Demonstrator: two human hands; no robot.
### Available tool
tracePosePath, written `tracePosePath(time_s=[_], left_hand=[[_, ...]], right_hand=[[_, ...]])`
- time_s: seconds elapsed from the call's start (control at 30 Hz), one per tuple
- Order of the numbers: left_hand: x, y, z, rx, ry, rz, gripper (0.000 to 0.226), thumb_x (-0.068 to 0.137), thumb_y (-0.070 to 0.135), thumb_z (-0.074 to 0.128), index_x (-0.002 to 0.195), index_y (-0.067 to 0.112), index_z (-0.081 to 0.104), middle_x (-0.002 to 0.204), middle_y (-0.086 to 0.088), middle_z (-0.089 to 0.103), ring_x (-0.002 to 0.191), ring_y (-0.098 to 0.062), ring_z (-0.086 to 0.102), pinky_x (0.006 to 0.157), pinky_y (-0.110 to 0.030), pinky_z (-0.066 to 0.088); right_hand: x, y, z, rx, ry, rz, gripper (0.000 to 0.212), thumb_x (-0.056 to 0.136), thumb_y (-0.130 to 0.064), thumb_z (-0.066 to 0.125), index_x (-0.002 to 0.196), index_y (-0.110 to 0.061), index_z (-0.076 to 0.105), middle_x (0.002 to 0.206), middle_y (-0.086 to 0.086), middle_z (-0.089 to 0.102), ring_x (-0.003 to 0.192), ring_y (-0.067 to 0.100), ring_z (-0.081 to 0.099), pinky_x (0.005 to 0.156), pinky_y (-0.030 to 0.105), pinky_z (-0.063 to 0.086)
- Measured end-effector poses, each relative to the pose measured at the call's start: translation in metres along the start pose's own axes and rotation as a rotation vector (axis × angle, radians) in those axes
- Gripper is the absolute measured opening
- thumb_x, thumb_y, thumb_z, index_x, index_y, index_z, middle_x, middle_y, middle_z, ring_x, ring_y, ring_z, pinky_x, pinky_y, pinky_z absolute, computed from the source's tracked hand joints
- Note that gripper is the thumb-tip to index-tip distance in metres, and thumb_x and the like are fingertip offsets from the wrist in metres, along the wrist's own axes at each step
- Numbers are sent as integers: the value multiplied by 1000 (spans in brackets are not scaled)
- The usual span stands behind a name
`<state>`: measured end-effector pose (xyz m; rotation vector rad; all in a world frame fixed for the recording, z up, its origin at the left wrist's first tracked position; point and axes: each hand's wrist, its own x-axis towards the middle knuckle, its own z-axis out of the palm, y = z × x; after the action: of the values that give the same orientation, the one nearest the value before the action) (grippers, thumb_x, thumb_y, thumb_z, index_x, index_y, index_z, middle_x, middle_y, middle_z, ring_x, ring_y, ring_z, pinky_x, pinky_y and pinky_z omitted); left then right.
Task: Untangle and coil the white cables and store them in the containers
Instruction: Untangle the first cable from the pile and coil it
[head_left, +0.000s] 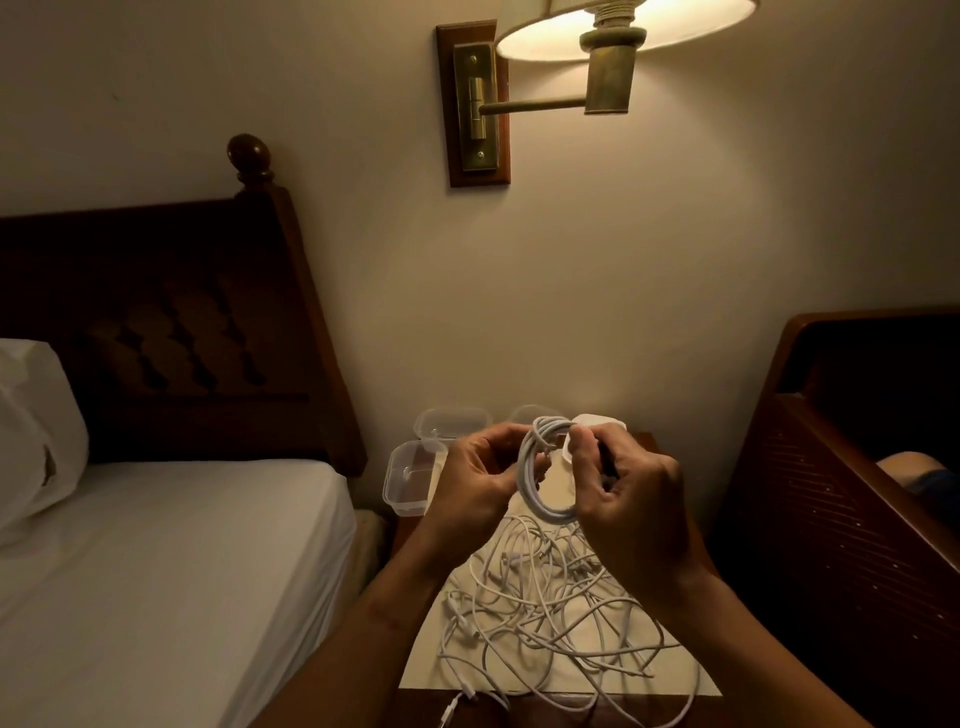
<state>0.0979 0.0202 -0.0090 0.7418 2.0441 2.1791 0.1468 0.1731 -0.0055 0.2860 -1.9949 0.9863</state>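
A: Head view. Containers?
B: Three, clear plastic, far left of the nightstand (524, 711). Front-left container (410, 486), rear container (452, 418) touching it, third container (530, 412) mostly hidden behind the coil. Contents: cannot tell, too dim.
A: Cables?
B: One white coil (523, 470), several loops, held upright above the tabletop between both hands. Below it, one loose white tangle (550, 608) on a cream mat (431, 670). Can't count the strands. One plug end hangs over the near edge.
A: Fingers?
B: Left hand (475, 480): curled, thumb and fingertips pinching the coil's left side. Right hand (636, 499): curled round the loops on the right.
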Motion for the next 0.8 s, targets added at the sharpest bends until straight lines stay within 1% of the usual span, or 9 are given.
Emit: tracePosePath(time_s=[0.17, 0.27, 0.33, 0.4, 0.47, 0.53, 0.6, 0.73, 0.8], left_hand=[[-1, 0, -12, 438, 96, 37, 19, 94, 4, 70, 97, 21, 77, 92, 6, 75, 89, -8, 69, 80, -26, 58], [-7, 5, -15, 570, 118, -2, 15, 94, 9, 71, 97, 22, 77, 89, 11, 73, 84, -1, 65, 71, -15, 52], [-8, 15, -18, 437, 111, -143, 13, 93, 5, 70, 95, 15, 78, 81, 4, 75, 74, -5, 66, 64, -17, 53], [-8, 27, -23, 194, 103, -389, 12, 91, -1, 68, 95, 4, 78, 76, -8, 73, 65, -12, 63, 55, -20, 47], [-10, 38, -25, -82, 86, -605, 14, 88, -1, 67, 97, 0, 77, 76, -9, 70, 61, -13, 59, 54, -23, 43], [-13, 43, -21, -357, 92, -733, 13, 83, 1, 69, 91, 3, 79, 78, -8, 68, 61, -14, 56, 56, -24, 42], [-17, 42, -12, -495, 147, -761, 16, 73, 4, 75, 89, 5, 80, 78, -7, 67, 59, -14, 53, 56, -25, 39], [-21, 31, 8, -449, 279, -681, 27, 62, 16, 85, 87, 11, 80, 74, -1, 70, 58, -11, 46, 54, -24, 33], [-20, 24, 14, -492, 329, -673, 28, 60, 20, 88, 86, 12, 79, 74, -1, 71, 59, -11, 43, 51, -23, 33]], right_hand=[[6, 9, -3, -103, 104, -2, 16, 97, -11, 60, 87, -2, 69, 62, -7, 56, 54, -14, 46, 52, 1, 35], [6, 15, 0, -173, 128, -44, 15, 95, -9, 62, 87, 0, 70, 61, -3, 58, 50, -7, 46, 56, -2, 35], [3, 22, 3, -217, 110, -122, 13, 96, -9, 64, 93, 2, 70, 69, 5, 67, 57, 3, 58, 62, -1, 42], [0, 29, 6, -244, 75, -184, 17, 99, -12, 62, 98, 3, 70, 78, 9, 71, 63, 14, 68, 62, 14, 55], [-2, 32, 9, -264, 61, -205, 20, 100, -14, 58, 101, 3, 69, 81, 11, 72, 65, 19, 71, 57, 27, 60], [-1, 31, 10, -287, 58, -196, 19, 100, -12, 59, 102, 4, 69, 81, 11, 72, 65, 21, 71, 56, 27, 60], [1, 28, 12, -311, 60, -177, 15, 99, -8, 61, 101, 4, 69, 81, 12, 73, 65, 21, 71, 57, 24, 59], [3, 20, 14, -317, 53, -132, 12, 93, -5, 68, 99, 5, 69, 80, 14, 73, 64, 23, 72, 57, 22, 57], [2, 18, 16, -311, 68, -118, 12, 93, -6, 68, 97, 5, 70, 75, 12, 71, 61, 21, 71, 61, 12, 49]])
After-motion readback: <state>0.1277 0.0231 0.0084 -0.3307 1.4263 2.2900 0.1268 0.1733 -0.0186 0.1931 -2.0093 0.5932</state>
